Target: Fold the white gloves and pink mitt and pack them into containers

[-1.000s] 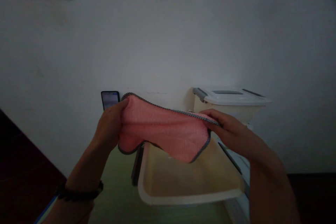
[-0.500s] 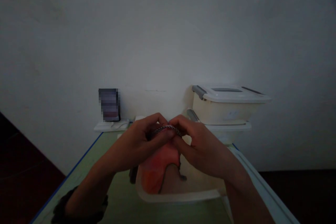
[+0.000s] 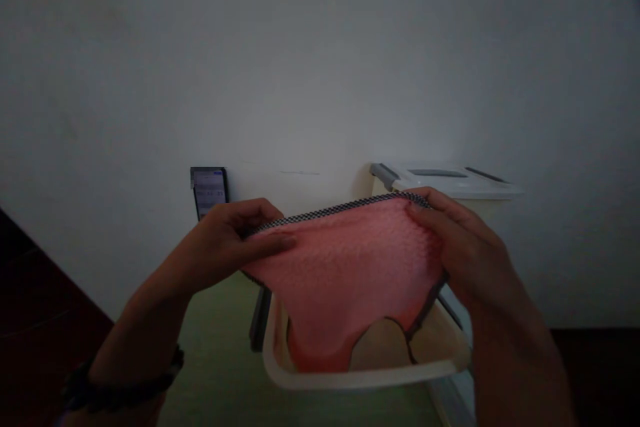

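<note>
A pink fuzzy cloth (image 3: 345, 260) with a black-and-white edging is stretched between my two hands. My left hand (image 3: 240, 233) pinches its upper left corner, thumb on the near face. At the upper right corner my right hand (image 3: 460, 240) grips the edge, held a little higher than the left. The cloth hangs down into a white plastic bin (image 3: 280, 377), where its lower part shows a curved, dark-edged outline. Whether the cloth's lower end touches the bin's floor I cannot tell.
A phone (image 3: 210, 190) leans upright against the wall at the back left. Behind my right hand stands a lidded storage box (image 3: 450, 183) with grey latches. The green table top (image 3: 215, 360) carries the bin.
My hands were close together over the bin, with the cloth bunched between them. They have moved apart, spreading the cloth and pulling its edged top straight.
</note>
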Demonstrator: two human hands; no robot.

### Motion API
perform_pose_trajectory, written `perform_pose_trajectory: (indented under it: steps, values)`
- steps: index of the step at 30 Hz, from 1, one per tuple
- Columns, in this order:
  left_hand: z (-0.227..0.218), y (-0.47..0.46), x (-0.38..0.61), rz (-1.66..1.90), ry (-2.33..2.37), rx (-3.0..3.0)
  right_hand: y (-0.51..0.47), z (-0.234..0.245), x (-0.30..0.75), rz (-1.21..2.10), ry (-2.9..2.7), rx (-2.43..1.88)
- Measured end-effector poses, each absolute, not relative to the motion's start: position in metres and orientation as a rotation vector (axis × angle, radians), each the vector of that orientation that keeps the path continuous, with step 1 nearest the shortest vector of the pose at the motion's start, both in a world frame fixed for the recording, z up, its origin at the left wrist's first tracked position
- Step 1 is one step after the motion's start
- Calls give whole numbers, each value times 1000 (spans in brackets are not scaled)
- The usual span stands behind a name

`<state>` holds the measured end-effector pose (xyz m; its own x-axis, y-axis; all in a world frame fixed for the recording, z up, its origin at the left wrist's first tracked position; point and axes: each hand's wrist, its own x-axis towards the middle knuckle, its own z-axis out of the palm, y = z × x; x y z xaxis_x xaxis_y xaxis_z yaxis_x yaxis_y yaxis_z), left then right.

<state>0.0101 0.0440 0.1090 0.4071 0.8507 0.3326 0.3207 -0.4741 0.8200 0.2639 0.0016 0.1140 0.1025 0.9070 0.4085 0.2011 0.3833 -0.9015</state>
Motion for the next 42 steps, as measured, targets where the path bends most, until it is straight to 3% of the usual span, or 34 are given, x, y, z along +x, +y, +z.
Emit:
perform_pose_trajectory:
  steps: [9, 23, 30, 37, 42]
  values:
    - [102, 52, 8, 1384, 789, 1629, 7, 112, 273, 667, -1708, -1117]
    - [107, 28, 36, 1099, 858, 2106, -2, 110, 231, 517, -2040, -1074]
    - [109, 36, 27, 1164, 1051, 1951, -7, 118, 245, 453, -1960, -1106]
    - [110, 44, 22, 1582, 1126, 1681, -3, 116, 263, 495, -2216, -1326]
    - [98, 61, 7, 1558, 1055, 1507, 8, 111, 273, 461, -1918, -1187]
